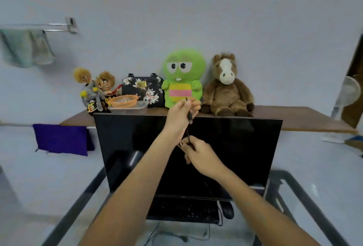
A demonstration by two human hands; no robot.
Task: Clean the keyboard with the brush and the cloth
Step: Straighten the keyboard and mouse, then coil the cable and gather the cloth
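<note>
The black keyboard lies on the glass desk below the dark monitor. Both my hands are raised in front of the screen and share a thin dark brush that stands roughly upright. My left hand grips its upper part near the monitor's top edge. Lower down, my right hand pinches its bottom end, where something brownish pokes out below the fingers. A purple cloth hangs at the left, away from both hands.
A black mouse sits right of the keyboard, with cables trailing under the desk. On the wooden shelf behind the monitor stand plush toys, a floral bag and an orange basket. A greenish towel hangs on a wall rail.
</note>
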